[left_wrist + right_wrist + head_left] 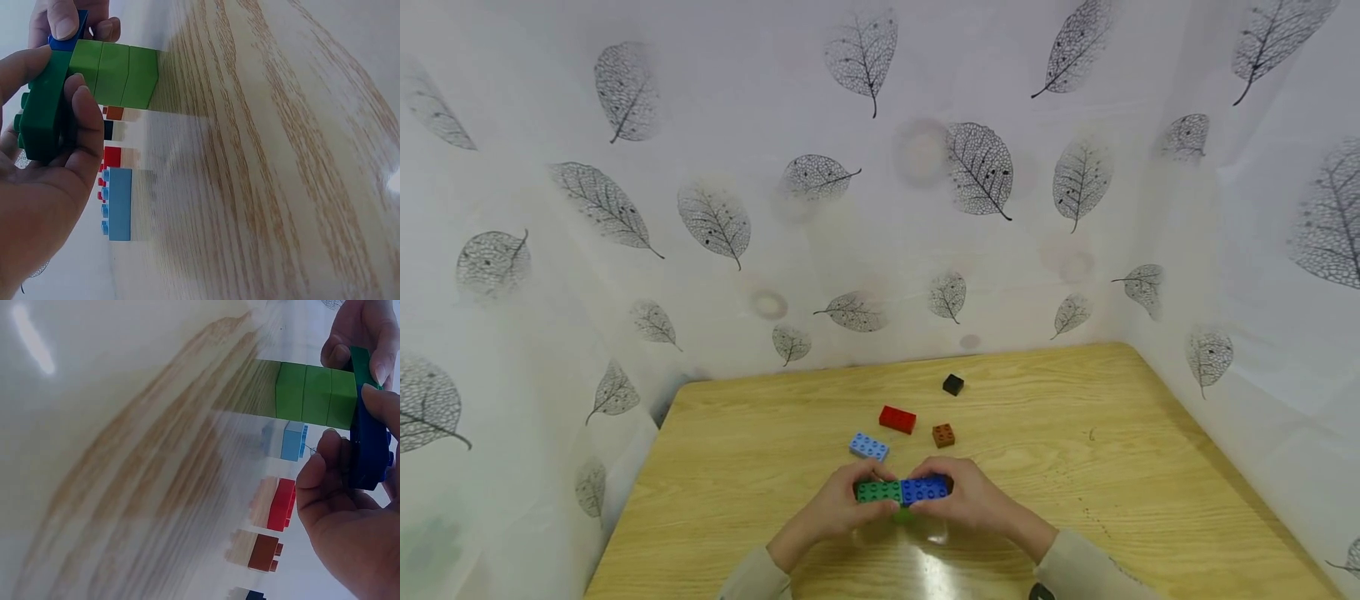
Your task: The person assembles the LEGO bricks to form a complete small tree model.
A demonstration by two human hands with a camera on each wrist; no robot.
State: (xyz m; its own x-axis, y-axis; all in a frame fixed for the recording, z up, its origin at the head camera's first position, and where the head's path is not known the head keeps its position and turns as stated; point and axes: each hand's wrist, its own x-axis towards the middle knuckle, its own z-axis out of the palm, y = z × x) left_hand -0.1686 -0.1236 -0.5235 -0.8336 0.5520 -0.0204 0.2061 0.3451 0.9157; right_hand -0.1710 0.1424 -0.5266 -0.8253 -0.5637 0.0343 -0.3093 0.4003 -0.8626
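Note:
A stack of three lime green toy bricks (pixel 114 72) stands upright on the table. Across its top lie a dark green brick (pixel 878 492) and a dark blue brick (pixel 924 490), end to end and overhanging on opposite sides. My left hand (pixel 844 502) grips the dark green brick between thumb and fingers. On the other side, my right hand (pixel 973 497) holds the dark blue brick the same way. In the right wrist view both long bricks sit against the top of the lime stack (pixel 315 394).
Behind the hands lie a light blue brick (pixel 868 447), a red brick (pixel 897 419), a small brown brick (pixel 943 435) and a small black brick (pixel 952 384). The wooden table (pixel 737 450) meets a leaf-patterned curtain (pixel 880 233) at the back and sides.

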